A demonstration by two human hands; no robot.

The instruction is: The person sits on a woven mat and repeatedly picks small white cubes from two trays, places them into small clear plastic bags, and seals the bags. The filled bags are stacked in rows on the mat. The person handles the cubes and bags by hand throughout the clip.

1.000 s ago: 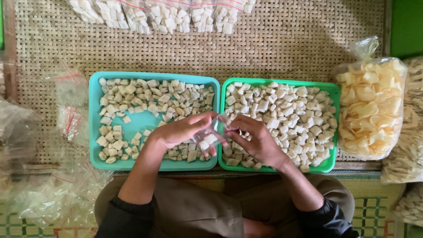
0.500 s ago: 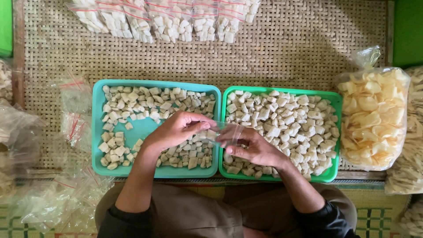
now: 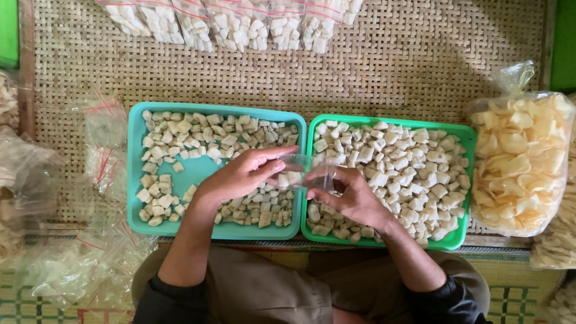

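Note:
My left hand (image 3: 243, 177) and my right hand (image 3: 348, 197) meet over the gap between two trays and together hold a small clear plastic bag (image 3: 303, 171) with a few pale cracker pieces in it. The left fingers pinch the bag's left edge; the right fingers grip its right side. Under the left hand lies a teal tray (image 3: 137, 180) partly filled with small pale square crackers (image 3: 198, 135). Under the right hand a green tray (image 3: 462, 231) is heaped with the same crackers (image 3: 408, 174).
A row of filled small bags (image 3: 240, 24) lies at the far edge of the woven mat (image 3: 390, 78). A large bag of yellow chips (image 3: 519, 162) stands at the right. Empty clear bags (image 3: 102, 150) are piled at the left. My knees are below.
The hands have shifted slightly up and apart over the trays' seam; the small bag is now spread between them. The view has drifted a little.

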